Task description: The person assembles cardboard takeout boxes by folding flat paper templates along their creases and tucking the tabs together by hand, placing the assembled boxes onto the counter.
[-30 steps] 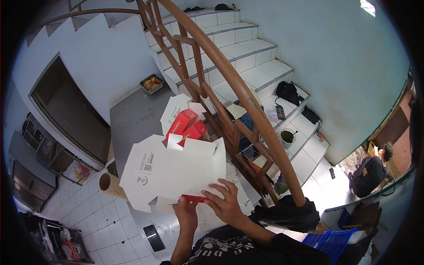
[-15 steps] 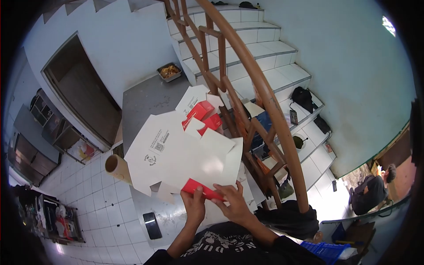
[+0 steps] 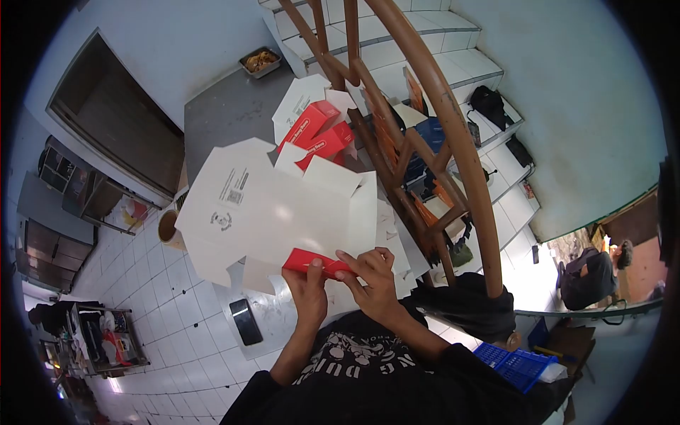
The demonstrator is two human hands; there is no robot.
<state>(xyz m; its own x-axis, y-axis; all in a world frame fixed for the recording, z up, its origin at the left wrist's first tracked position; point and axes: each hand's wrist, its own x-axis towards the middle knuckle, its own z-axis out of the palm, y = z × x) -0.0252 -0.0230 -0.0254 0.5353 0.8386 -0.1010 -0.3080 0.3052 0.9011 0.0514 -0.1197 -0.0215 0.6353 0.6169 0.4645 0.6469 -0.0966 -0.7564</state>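
Note:
A large part-folded cardboard box (image 3: 283,202), white inside with black print, lies spread over a metal table. At its near edge a red side panel (image 3: 312,263) is folded up. My left hand (image 3: 307,292) grips the panel's left part, with the thumb on its outer face. On the right end, my right hand (image 3: 375,287) has its fingers bent round the corner and pressed against the card. The right rear corner of the box has flaps standing up. Behind it lie more red-and-white boxes (image 3: 322,138) with white lettering, partly folded.
A black phone (image 3: 245,322) lies on the table's near left part. A metal tray of food (image 3: 259,62) sits at the far end. The brown stair railing (image 3: 467,163) runs close along the right. A cardboard tube (image 3: 170,228) stands at left. A person (image 3: 591,276) sits at far right.
The view has tilted, so the table and boxes appear higher and further left. Both hands stay on the red panel; my right hand's fingers are drawn closer together at its right end.

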